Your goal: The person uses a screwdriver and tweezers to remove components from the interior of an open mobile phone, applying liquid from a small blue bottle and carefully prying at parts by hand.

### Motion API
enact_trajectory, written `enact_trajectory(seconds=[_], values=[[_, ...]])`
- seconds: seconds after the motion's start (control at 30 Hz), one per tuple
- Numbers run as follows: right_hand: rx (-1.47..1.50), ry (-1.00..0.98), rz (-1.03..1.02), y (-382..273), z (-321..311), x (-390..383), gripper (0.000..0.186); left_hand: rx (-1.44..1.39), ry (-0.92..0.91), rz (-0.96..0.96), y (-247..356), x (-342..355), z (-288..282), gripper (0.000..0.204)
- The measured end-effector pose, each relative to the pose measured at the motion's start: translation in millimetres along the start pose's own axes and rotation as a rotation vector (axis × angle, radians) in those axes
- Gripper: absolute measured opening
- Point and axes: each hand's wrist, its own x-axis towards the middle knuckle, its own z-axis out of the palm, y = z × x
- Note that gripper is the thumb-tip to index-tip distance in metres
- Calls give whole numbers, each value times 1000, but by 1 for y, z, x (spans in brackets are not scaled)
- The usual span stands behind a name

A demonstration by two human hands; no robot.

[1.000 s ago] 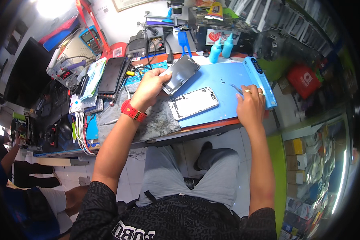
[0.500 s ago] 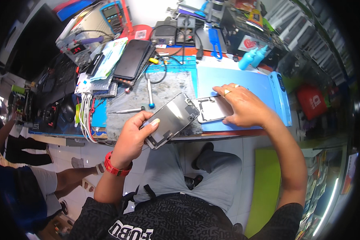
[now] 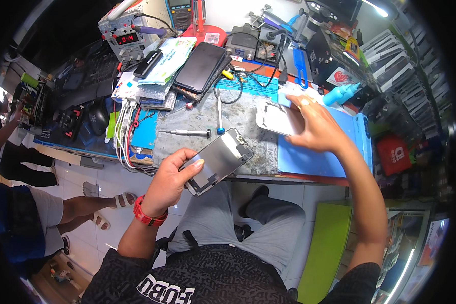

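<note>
- Flat blue rectangular mat (image 3: 314, 159) here, spread out on my right!
- Over its left edge, my right hand (image 3: 316, 125) grips a white rectangular phone body (image 3: 277, 119).
- Closer in, my left hand (image 3: 171, 178) pinches a thin grey-black screen panel (image 3: 219, 160).

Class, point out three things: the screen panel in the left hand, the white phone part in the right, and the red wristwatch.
Screen panel (image 3: 217, 164), head view: middle of its silvery back.
White phone part (image 3: 278, 119), head view: its uncovered left side.
Red wristwatch (image 3: 146, 217), head view: its strap.
</note>
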Motion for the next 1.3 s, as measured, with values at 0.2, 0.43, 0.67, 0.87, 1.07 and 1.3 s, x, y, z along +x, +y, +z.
enact_trajectory(seconds=[0.2, 0.43, 0.67, 0.87, 1.07, 1.3], values=[[45, 46, -75, -1, 26, 73, 61, 16, 5, -3, -2, -6, 0, 17], [122, -4, -15, 4, 37, 111, 58, 45, -9, -1, -2, -8, 2, 17], [88, 63, -45, 8, 24, 94, 71, 174, -46, 7, -2, 8, 24, 18], [360, 719, 309, 53, -13, 15, 32, 367, -138, 142, 6, 46, 65, 19], [257, 1071, 674, 129, 31, -36, 56, 531, -174, 257, -8, 103, 110, 24], [146, 806, 904, 98, 18, -3, 66, 600, -126, 104, -7, 97, 120, 21]])
